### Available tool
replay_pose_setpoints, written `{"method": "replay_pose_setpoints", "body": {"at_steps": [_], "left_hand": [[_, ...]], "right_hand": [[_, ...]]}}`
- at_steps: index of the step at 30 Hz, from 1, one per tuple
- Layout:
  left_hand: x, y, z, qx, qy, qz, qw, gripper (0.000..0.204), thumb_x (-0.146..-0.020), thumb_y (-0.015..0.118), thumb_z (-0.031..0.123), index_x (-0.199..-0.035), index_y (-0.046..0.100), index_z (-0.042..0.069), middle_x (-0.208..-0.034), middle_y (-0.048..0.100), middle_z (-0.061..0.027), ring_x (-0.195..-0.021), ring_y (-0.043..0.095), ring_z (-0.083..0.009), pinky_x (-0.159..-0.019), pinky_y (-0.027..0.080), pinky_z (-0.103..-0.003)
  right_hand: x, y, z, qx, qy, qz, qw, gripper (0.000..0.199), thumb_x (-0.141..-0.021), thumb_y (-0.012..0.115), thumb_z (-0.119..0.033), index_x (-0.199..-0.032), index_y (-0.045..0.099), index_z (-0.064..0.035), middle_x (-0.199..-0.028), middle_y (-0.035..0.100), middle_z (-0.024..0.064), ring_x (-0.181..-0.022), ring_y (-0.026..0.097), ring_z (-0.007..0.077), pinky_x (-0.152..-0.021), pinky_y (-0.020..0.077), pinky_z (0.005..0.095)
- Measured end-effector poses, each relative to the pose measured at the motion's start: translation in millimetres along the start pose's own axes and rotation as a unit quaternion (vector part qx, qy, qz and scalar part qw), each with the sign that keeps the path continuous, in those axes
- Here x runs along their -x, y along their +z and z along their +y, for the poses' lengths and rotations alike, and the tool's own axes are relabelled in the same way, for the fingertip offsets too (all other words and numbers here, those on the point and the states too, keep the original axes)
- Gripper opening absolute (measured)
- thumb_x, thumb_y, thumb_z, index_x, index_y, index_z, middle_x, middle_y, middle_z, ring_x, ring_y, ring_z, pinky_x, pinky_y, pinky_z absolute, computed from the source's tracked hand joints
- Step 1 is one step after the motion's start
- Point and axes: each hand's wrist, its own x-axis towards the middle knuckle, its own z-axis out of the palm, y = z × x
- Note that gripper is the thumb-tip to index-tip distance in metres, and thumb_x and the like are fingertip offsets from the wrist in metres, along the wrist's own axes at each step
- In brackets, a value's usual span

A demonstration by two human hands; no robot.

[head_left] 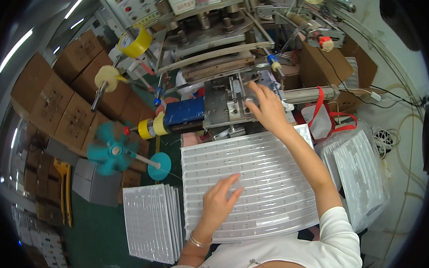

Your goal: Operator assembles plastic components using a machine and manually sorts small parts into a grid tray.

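Observation:
My right hand (268, 110) reaches to a metal fixture (235, 99) on the bed of a press machine (213, 39). Its thumb and fingers are apart at the fixture's right side, and I see nothing held between them. Over a large white ridged tray (269, 183), my left hand (218, 200) hovers with its thumb and fingers spread, holding nothing I can see. The tray lies in front of me, below the machine; small parts sit in rows along its grooves, too small to name.
A stack of white trays (147, 224) stands at the left, near a teal fan (113, 150). Plastic-wrapped trays (362, 172) and a red-handled bag (322, 120) are at the right. Cardboard boxes (50, 93) pile up far left. Yellow tape rolls (137, 42) hang by the machine.

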Motion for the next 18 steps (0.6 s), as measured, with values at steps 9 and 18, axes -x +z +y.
{"method": "replay_pose_setpoints", "body": {"at_steps": [9,18], "left_hand": [[86,64,8,-0.073,0.221,-0.263,0.936,0.028,-0.079,0.06,0.015,-0.106,0.056,0.009,-0.081,0.058,-0.0054,-0.066,0.059,-0.0214,-0.06,0.043,-0.035],[102,66,-3,-0.218,0.2,-0.301,0.906,0.035,-0.076,0.056,0.011,-0.111,0.055,0.011,-0.085,0.054,-0.0045,-0.07,0.057,-0.0215,-0.062,0.041,-0.035]], "right_hand": [[134,-145,-16,-0.106,0.041,-0.318,0.941,0.021,-0.082,0.063,-0.021,-0.101,0.065,-0.0102,-0.08,0.062,0.0104,-0.072,0.062,0.0245,-0.063,0.0504,0.0349],[242,-168,-47,-0.016,-0.178,-0.442,0.879,0.026,-0.075,0.057,-0.012,-0.101,0.061,-0.012,-0.09,0.055,0.0042,-0.083,0.058,0.0207,-0.071,0.0497,0.032]]}}
